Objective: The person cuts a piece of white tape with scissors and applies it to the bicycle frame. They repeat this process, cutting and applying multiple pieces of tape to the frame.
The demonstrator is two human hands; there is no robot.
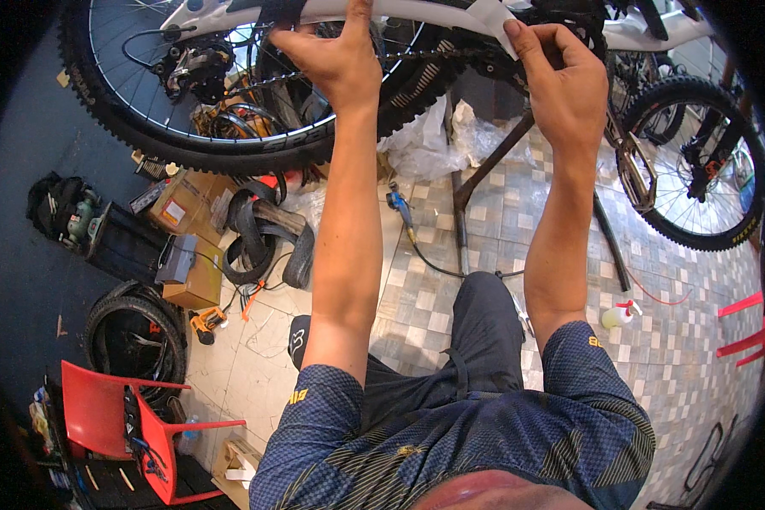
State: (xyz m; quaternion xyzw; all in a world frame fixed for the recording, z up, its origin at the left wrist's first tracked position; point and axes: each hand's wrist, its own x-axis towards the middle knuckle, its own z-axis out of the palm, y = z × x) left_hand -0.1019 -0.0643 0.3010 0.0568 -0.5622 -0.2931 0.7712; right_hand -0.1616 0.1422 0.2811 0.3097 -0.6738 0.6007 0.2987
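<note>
A bicycle with a white frame tube is raised in front of me, its knobby rear wheel below the tube. My left hand rests against the tube beside a black wrap, thumb and fingers spread apart; its fingertips are partly hidden. Between the thumb and fingers of my right hand is a small white strip, lying against the tube near the crank area. Whether it is paper or tape I cannot tell. The chain and rear derailleur show under the tube.
A dark stand leg slopes down behind my right arm. On the floor are cardboard boxes, old tyres, clear plastic wrapping and a spray bottle. Red chairs stand at lower left; another bicycle wheel is at right.
</note>
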